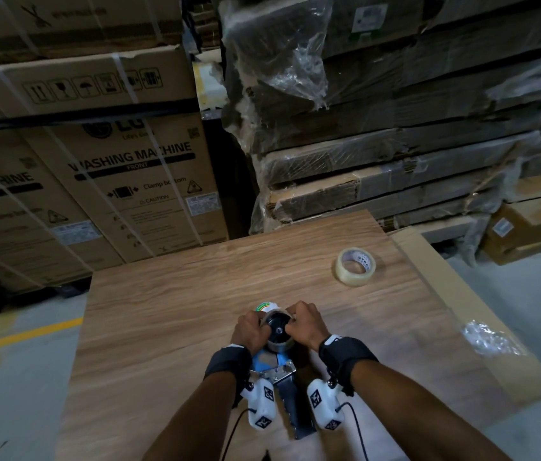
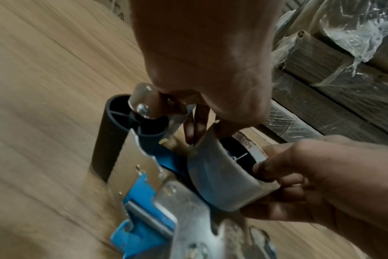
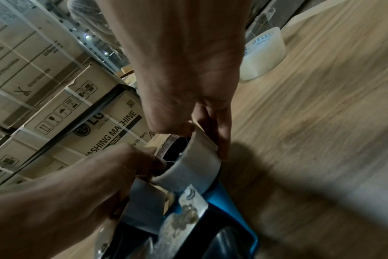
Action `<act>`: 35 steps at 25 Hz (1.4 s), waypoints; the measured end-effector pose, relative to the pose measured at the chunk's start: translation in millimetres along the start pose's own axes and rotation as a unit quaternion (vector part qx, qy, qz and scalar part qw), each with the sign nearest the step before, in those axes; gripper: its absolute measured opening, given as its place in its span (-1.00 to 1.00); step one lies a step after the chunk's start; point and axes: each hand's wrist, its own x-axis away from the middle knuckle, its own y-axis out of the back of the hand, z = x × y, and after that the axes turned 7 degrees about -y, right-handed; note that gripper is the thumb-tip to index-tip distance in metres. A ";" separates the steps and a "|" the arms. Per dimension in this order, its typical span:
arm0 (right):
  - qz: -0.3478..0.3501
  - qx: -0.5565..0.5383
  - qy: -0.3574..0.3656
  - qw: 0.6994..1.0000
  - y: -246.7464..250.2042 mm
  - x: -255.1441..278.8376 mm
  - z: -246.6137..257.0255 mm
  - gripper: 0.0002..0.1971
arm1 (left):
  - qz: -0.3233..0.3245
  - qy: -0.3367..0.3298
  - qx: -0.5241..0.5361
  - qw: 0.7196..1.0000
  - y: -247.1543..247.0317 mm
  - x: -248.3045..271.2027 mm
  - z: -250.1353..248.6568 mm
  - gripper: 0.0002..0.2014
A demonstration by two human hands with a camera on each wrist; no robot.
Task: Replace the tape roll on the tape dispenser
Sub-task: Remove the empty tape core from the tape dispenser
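The blue and metal tape dispenser (image 1: 277, 364) lies on the wooden table (image 1: 169, 294) near its front edge, black handle (image 1: 295, 410) toward me. The old tape roll (image 1: 279, 327) sits on the black hub, worn thin. My left hand (image 1: 262, 322) grips its left rim and my right hand (image 1: 292, 322) pinches its right rim. The left wrist view shows this roll (image 2: 219, 178), my right hand's fingers (image 2: 277, 168) curled over its edge and the handle (image 2: 109, 133). A full clear tape roll (image 1: 356, 266) lies alone at the far right, also visible as the full roll (image 3: 264, 57).
Strapped washing-machine cartons (image 1: 122, 181) are stacked behind the table on the left, wrapped flat cartons (image 1: 395, 128) on the right. A cardboard sheet (image 1: 455, 294) with crumpled plastic wrap (image 1: 488, 337) lines the table's right side. A yellow line (image 1: 19, 337) marks the floor at left.
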 end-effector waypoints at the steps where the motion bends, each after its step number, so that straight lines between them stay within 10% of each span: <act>1: -0.002 -0.004 -0.001 1.000 -2.6 -0.5 -0.8 -0.64 | -0.005 0.002 -0.005 1.000 0.5 1.7 -0.8 -0.40; 5: 0.018 -0.011 0.002 1.000 -8.3 -9.3 -10.7 -0.43 | 0.002 -0.015 -0.036 0.999 2.9 -0.6 1.0 -0.39; 21: -0.018 -0.063 -0.049 0.997 -6.3 -1.1 -2.7 -0.67 | 0.011 -0.059 -0.107 0.993 15.9 14.2 -16.1 -0.32; 26: 0.126 -0.051 -0.019 0.991 3.8 -10.9 -19.1 -0.42 | 0.014 -0.077 -0.125 0.989 26.4 57.9 -43.3 -0.47; 30: 0.101 -0.011 0.079 0.992 -1.1 -12.9 -30.2 -0.07 | 0.010 -0.090 -0.133 0.987 30.7 71.7 -49.8 -0.34; 35: 0.053 -0.033 0.095 0.994 0.0 -12.3 -28.1 -0.33 | 0.016 -0.128 -0.209 0.969 27.7 74.9 -39.9 -0.05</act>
